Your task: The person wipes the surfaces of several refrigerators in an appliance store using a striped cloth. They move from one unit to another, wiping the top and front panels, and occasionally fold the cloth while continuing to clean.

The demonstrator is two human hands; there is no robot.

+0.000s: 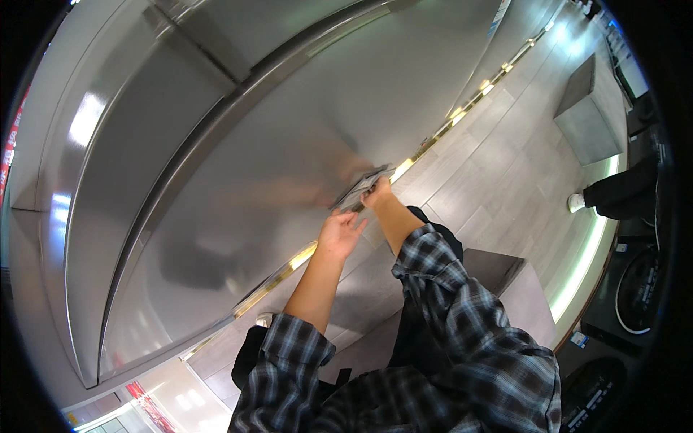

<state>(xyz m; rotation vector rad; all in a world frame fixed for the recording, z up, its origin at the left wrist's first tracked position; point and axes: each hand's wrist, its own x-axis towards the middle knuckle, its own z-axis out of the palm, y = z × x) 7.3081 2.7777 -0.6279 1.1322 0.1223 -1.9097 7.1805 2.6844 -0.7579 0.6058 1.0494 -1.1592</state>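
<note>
My right hand (375,193) has its fingers closed on a grey, flat, folded piece that looks like a cloth (355,189). The piece lies against or just in front of the glossy grey door panel (267,173) of a large appliance, near the panel's lower edge. Just below and left of it is my left hand (341,232), thumb and fingers apart; its fingertips come close to the grey piece, and I cannot tell whether they touch. Both hands and the grey piece are mirrored faintly in the panel.
A grey bench (530,292) is beside me at the right, and a grey block seat (592,119) stands farther off. Another person's dark-trousered leg (617,193) reaches onto the plank floor (498,173). Black front-loading machines (635,285) line the right edge.
</note>
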